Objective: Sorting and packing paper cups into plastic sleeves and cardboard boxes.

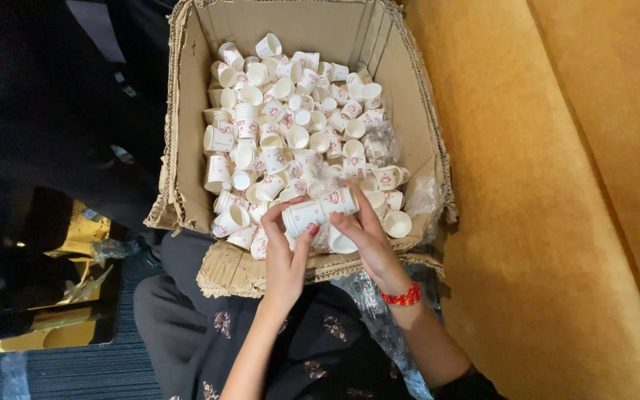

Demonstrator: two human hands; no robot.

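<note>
So basically both hands are wrapped around a short stack of nested paper cups (318, 211), white with a red print, held sideways right over the near edge of the box. The left hand (284, 255) grips the lower-left end of the stack, thumb on one side and fingers curled round the other, red nail polish showing. The right hand (368, 241) pinches the other end, fingers bent over the top of the stack, and there's one more loose cup tucked under its palm as far as I can tell. A red beaded bracelet (403, 297) sits on the right wrist.

Right behind the stack is a big, pretty beat-up cardboard box (409, 89) with ragged flaps, and it's loaded with loose paper cups (283, 111) of the same kind, lying every which way, some on their sides, some mouth up, a few nested in small stacks along the left wall. Bits of clear plastic wrap (425, 198) are bunched in the box's right corner, and more plastic lies under the right forearm.

The box rests against the person's lap, which is covered in dark fabric with small flowers (312, 348). To the right runs a mustard-yellow upholstered seat (557, 185). Off to the left it's dark, with a shiny gold-coloured object (75, 289) on a bluish striped carpet (90, 370).
</note>
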